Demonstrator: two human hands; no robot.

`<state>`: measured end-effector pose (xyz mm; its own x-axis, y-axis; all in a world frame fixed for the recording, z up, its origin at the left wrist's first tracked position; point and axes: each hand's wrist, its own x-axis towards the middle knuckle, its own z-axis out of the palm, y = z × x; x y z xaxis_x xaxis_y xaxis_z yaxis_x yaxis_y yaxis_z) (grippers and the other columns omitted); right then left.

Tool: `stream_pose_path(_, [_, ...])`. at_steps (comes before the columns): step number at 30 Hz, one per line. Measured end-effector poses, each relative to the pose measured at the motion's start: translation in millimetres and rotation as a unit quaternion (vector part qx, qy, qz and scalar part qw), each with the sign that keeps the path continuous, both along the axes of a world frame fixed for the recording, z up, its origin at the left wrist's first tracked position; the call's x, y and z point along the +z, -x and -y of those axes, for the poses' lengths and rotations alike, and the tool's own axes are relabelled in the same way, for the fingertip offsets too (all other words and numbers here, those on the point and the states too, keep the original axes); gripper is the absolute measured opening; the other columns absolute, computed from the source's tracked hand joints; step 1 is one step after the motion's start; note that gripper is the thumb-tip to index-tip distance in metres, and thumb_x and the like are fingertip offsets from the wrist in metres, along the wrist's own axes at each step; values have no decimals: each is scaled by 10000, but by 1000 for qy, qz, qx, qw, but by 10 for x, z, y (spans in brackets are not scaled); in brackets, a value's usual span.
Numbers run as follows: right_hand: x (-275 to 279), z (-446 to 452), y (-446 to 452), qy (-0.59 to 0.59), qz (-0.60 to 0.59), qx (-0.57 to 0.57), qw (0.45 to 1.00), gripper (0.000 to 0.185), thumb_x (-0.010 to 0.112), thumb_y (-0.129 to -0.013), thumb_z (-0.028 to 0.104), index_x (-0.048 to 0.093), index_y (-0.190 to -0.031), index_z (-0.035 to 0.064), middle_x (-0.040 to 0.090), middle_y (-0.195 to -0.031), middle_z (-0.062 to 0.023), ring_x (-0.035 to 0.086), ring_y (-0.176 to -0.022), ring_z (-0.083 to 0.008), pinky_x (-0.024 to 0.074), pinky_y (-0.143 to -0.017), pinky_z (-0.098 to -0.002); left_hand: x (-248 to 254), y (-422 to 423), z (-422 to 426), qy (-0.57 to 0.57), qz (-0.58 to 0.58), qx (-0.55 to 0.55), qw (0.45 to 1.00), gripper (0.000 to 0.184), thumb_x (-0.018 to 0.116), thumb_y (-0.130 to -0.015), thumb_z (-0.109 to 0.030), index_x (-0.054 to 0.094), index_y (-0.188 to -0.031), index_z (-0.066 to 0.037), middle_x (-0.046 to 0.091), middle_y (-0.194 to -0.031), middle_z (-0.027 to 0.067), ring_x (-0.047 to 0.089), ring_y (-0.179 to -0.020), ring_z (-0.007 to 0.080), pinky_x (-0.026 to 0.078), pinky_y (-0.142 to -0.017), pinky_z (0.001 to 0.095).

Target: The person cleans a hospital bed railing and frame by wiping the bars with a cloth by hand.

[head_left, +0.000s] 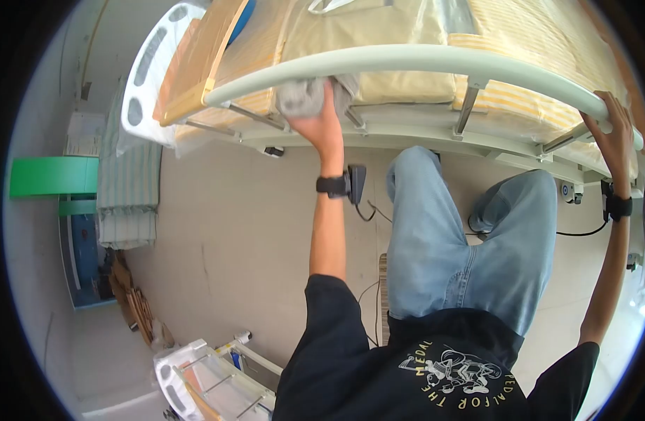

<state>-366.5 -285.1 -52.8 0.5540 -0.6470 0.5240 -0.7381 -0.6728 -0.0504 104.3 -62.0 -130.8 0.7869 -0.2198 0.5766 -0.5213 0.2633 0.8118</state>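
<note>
My left hand [319, 130] is closed on a crumpled grey cloth [300, 97], just under the curved top bar of a pale bed rail [407, 57]. The cloth is slightly blurred, and whether it presses on the bar or the mattress behind I cannot tell. At the far right, my right hand [612, 126] is wrapped round the same bar near its end. Behind the rail lies a bed with a yellow-striped mattress [526, 35] under clear plastic. Both wrists wear black straps with small devices.
A white bed end panel [143, 84] stands at upper left. Beyond it are a striped mattress [129, 182] and a green panel [52, 177]. Another railed bed [221, 386] is at lower left, near folded cardboard [136, 305]. Black cables [368, 210] run across the floor by my legs.
</note>
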Motion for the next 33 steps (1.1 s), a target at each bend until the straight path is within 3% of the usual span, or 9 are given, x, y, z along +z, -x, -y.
stream_pose_path(5, [-120,157,93,12,22,6,1000,407,764,-848,221,649,-1211,79,697,-1137,-107,642,-1039,-302,485,-934,-383,-106,-90,68,44,-7,-24,999,500,814,-760,-26,543,-1176,37,627,-1132,111,599,-1068,197,458,-999,364])
stream_pose_path(7, [-138,223,154,33,-9,19,999,416,759,-856,220,641,-1232,88,698,-1133,-110,644,-1033,-302,475,-953,-389,-269,-122,-11,-61,-62,-89,992,475,827,-730,-34,556,-1117,13,644,-1083,103,619,-1025,212,479,-963,373])
stream_pose_path(11, [-90,200,121,23,-16,10,1000,426,764,-844,206,643,-1236,90,694,-1156,-106,636,-1053,-302,460,-982,-393,-613,-177,-26,-137,18,-21,990,488,835,-699,-54,551,-1093,-10,645,-1064,110,631,-994,242,493,-926,379])
stream_pose_path(13, [158,-99,-124,47,-51,46,997,512,856,-751,414,680,-1063,48,689,-976,-160,648,-867,-354,481,-768,-482,-742,-169,23,-111,-4,-12,994,501,831,-684,-72,550,-1097,-30,638,-1032,118,632,-965,277,492,-910,378])
stream_pose_path(17, [136,-121,-236,142,31,79,986,422,864,-712,428,710,-884,74,679,-750,-88,637,-701,-319,462,-691,-470,-895,-29,-57,-139,12,2,990,455,800,-716,-72,547,-1091,-35,626,-998,117,635,-964,286,490,-904,377])
stream_pose_path(22, [144,-139,-211,115,10,64,991,429,851,-727,421,701,-916,66,690,-809,-106,642,-739,-331,468,-709,-473,-868,-348,-479,-202,-55,-106,972,586,851,-690,-104,573,-1201,-25,652,-1171,107,633,-1082,211,495,-954,360])
stream_pose_path(24, [121,-96,-195,123,10,63,990,427,851,-728,418,700,-917,66,690,-809,-106,642,-739,-333,469,-708,-473,-854,-595,-818,-266,-69,-26,961,596,837,-728,-75,571,-1260,-26,643,-1231,107,629,-1106,216,499,-972,363])
stream_pose_path(28, [99,-90,-193,137,14,71,988,424,857,-724,409,699,-921,69,686,-804,-107,642,-732,-333,473,-699,-475,-681,-1201,-1262,-33,-181,86,979,522,787,-830,-52,549,-1292,-6,629,-1285,108,613,-1154,212,490,-1017,372])
stream_pose_path(33, [100,-77,-219,134,6,78,988,403,871,-715,381,704,-911,71,688,-799,-114,644,-723,-323,479,-708,-465,-145,-1774,-1164,41,-100,31,994,544,770,-840,-14,513,-1318,14,616,-1300,125,604,-1164,203,477,-1033,363])
